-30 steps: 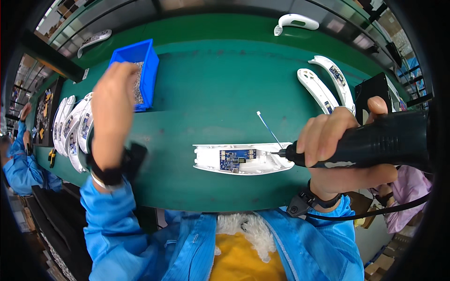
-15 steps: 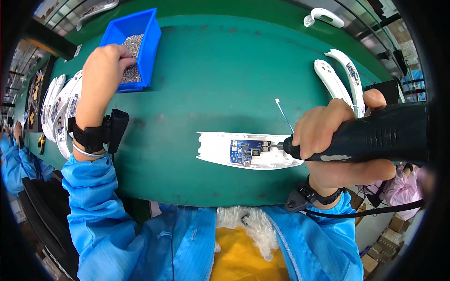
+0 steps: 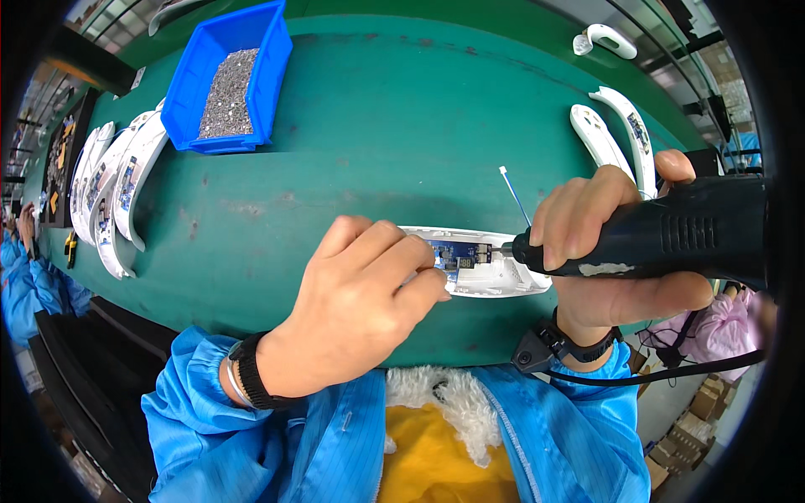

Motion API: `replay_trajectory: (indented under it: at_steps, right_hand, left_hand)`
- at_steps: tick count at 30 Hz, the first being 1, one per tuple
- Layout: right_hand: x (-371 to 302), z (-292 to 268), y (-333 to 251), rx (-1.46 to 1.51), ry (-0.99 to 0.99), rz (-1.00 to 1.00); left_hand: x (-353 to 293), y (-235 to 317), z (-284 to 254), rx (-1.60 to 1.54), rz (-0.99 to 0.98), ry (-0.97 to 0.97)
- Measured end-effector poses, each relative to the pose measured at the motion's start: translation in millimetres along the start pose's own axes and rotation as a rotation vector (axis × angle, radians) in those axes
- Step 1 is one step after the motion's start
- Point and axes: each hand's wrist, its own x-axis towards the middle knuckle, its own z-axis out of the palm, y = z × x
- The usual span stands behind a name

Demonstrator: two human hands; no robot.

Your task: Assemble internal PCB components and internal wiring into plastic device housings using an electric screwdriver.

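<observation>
A white curved plastic shell (image 3: 495,285) lies in front of me with a blue circuit board (image 3: 453,250) in it. The board carries a small digit display. My left hand (image 3: 360,293) is over the shell's left end, fingers curled and pinched at the board; anything between the fingertips is hidden. Gripped in my right hand (image 3: 587,222) is a black electric screwdriver (image 3: 662,235), held nearly level, its bit pointing left at the right edge of the board. A thin blue wire (image 3: 514,194) with a white plug sticks up behind the shell.
A blue bin (image 3: 267,92) of small metal screws (image 3: 228,96) stands at the far left of the green table (image 3: 352,168). Several white shells with boards (image 3: 126,189) are stacked at the left. More white shells (image 3: 599,138) lie at the right. A co-worker's hand (image 3: 27,226) shows at the left edge.
My left hand has come out of the screw bin and moved right and nearer, down to the board. The right hand with the screwdriver has stayed almost in place.
</observation>
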Motion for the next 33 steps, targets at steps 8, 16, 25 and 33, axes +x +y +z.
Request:
replay_trajectory:
  at_steps: [8,16,25,33]
  right_hand:
    - [-3.1,5.5,-0.7,-0.056,0.041,-0.007]
    - [-3.5,3.4,0.3,-0.060,0.056,0.033]
    - [-1.5,4.7,1.5,-0.099,-0.077,0.031]
    - [5.4,20.1,-14.3,0.051,-0.077,-0.073]
  left_hand:
    - [0.8,2.2,0.2,-0.024,-0.047,-0.065]
    - [2.1,0.9,1.3,-0.085,-0.055,-0.069]
    - [2.0,3.7,-4.6,0.002,-0.047,-0.137]
    - [9.1,-1.8,-5.3,-0.084,-0.094,-0.092]
